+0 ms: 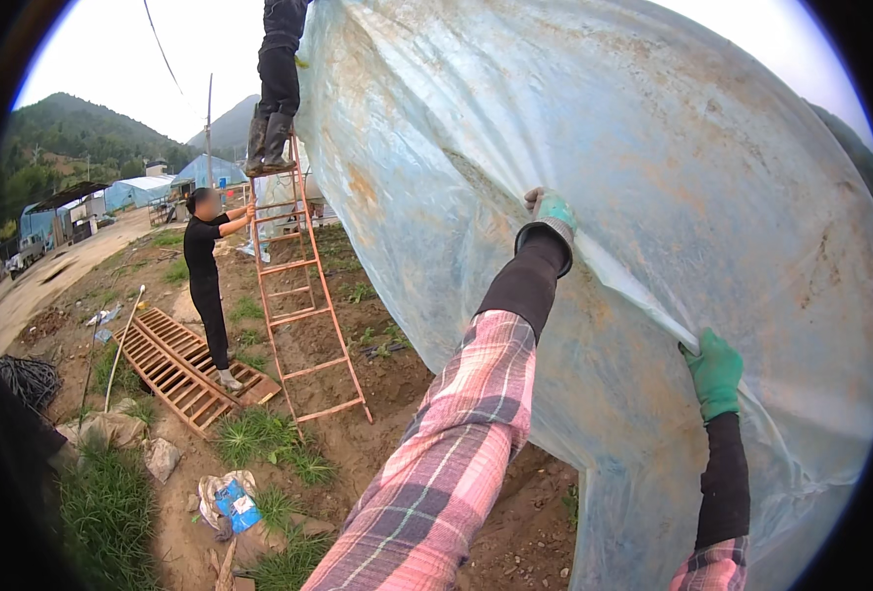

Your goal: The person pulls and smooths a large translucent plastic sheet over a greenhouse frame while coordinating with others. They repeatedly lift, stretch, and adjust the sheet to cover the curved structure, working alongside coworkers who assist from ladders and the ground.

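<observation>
A large translucent bluish plastic sheet (673,167), stained with brown dirt, fills the right half of the view. My left hand (551,211), in a green and grey glove, is raised with its fingers closed on a gathered fold of the sheet. Lower and further right, my right hand (715,374) in a green glove grips the same fold. The fold runs taut between the two hands, and creases fan upward from the left one. Pink plaid sleeves with dark cuffs cover both my arms.
An orange stepladder (303,315) stands left of the sheet; a person in boots (277,89) is on it, and another in black (205,266) holds its side. Wooden slatted frames (175,369), a blue-and-white bag (234,502) and grass tufts (106,502) lie on the soil.
</observation>
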`<state>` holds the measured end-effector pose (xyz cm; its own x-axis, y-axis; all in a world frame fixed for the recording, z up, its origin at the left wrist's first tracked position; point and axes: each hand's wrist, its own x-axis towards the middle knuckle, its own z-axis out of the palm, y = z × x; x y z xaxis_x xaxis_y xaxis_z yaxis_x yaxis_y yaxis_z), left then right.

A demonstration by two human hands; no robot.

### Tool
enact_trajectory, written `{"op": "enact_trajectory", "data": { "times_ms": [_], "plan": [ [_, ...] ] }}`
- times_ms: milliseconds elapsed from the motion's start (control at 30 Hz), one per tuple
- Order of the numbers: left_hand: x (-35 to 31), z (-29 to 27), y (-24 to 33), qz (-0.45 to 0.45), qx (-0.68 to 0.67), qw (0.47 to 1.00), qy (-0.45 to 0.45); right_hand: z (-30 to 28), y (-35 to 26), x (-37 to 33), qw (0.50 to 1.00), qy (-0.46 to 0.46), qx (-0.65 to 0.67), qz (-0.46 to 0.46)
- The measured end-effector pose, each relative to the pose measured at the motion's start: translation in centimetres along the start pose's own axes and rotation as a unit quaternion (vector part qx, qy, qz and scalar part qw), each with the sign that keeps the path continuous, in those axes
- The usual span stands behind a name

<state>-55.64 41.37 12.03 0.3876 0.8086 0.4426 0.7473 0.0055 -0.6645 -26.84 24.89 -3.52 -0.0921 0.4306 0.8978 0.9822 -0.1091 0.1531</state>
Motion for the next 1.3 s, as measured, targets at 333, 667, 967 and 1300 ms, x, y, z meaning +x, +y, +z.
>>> {"op": "enact_trajectory", "data": {
  "times_ms": [333, 667, 967, 1300],
  "plan": [
    [0.78, 0.17, 0.20, -0.004, 0.005, 1.000, -0.009, 0.31, -0.02, 0.23, 1.000, 0.021, 0.007, -0.005],
    [0.76, 0.05, 0.47, -0.005, 0.027, 1.000, -0.010, 0.93, 0.27, 0.18, 1.000, 0.011, -0.011, 0.007],
    [0.69, 0.00, 0.46, -0.004, 0.015, 1.000, -0.015, 0.85, 0.19, 0.11, 1.000, 0.023, -0.006, 0.001],
    [0.64, 0.20, 0.64, -0.011, -0.005, 1.000, -0.008, 0.71, 0.10, 0.05, 1.000, 0.017, 0.008, 0.001]
  ]
}}
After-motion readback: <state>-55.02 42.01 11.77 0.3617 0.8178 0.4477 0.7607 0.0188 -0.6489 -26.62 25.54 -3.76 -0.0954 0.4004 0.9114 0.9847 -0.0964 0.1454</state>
